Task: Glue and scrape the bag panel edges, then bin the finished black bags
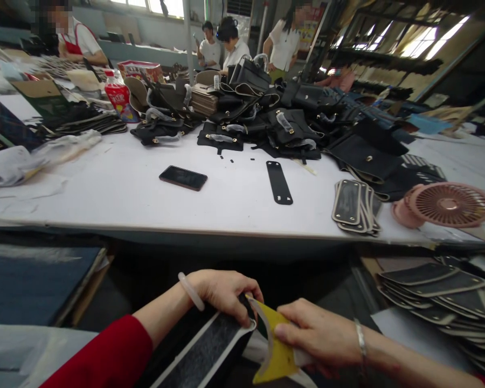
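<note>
Below the table's front edge, my left hand [226, 293] is closed on the end of a dark leather piece [204, 350] with pale borders along its sides. The piece slants down toward the bottom of the view, and its lower end is out of sight. My right hand [321, 331] pinches a curved yellow strip [281, 345] with a pale edge, between thumb and fingers. The strip's upper tip meets the leather at my left fingertips; I cannot tell whether it is stuck there. A whitish sheet shows partly below my right hand.
On the white table [117, 199] lie a phone [183, 178], a black leather strap [279, 182], stacked leather panels [350, 205] and a pink fan [448, 205]. Black bags [283, 126] are heaped behind. More panels [440, 296] are piled at the lower right. Several people are beyond the table.
</note>
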Tool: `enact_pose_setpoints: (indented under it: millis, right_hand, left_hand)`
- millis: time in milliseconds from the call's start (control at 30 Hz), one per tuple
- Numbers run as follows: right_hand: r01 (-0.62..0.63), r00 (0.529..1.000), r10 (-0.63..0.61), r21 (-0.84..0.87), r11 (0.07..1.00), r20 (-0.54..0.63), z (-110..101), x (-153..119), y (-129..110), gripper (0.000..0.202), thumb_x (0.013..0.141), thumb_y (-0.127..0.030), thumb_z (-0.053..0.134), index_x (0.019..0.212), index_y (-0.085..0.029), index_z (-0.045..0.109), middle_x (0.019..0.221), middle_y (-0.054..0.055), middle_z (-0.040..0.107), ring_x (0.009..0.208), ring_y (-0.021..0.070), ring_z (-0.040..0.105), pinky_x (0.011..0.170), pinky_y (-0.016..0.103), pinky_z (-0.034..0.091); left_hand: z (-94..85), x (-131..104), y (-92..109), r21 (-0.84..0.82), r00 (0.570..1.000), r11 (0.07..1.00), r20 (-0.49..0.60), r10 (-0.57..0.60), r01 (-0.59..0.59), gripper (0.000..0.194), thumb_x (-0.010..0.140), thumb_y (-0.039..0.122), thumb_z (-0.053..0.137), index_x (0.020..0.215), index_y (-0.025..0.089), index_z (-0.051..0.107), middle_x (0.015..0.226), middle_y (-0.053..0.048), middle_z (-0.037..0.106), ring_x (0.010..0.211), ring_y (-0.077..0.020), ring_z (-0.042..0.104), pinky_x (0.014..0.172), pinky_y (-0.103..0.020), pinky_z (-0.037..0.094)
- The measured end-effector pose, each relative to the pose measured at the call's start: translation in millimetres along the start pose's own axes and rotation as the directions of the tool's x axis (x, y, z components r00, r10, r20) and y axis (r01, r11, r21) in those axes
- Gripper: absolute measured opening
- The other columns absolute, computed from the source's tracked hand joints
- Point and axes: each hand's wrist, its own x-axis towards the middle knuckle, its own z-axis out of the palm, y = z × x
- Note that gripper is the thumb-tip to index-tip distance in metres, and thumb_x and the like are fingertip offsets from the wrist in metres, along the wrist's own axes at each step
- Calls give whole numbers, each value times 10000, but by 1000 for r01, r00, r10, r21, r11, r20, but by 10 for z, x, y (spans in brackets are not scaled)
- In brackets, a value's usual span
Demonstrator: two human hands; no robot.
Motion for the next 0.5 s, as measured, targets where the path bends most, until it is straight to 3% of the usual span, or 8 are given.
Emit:
enact_pose_setpoints:
  millis: [300,500]
  right_hand:
    - [10,1000,-10,12,1000,-7,86,157,61,208,885,-362,426,812,-179,493,515,-36,519,300,83,422,252,148,319]
    - [74,995,-74,-5,997,-64,207,175,81,304,923,-404,413,882,-160,589,613,-17,546,402,69,411,384,152,326]
  left_hand:
    - [52,-13,-64,-60,996,998,-85,21,-26,598,640,249,758,1200,220,549,989,-4,700,801,-163,641,640,-219,482]
    - [47,-27,-75,-57,995,997,-93,46,-51,605,647,238,735,1216,229,529,973,-3,701,772,-165,641,607,-215,474]
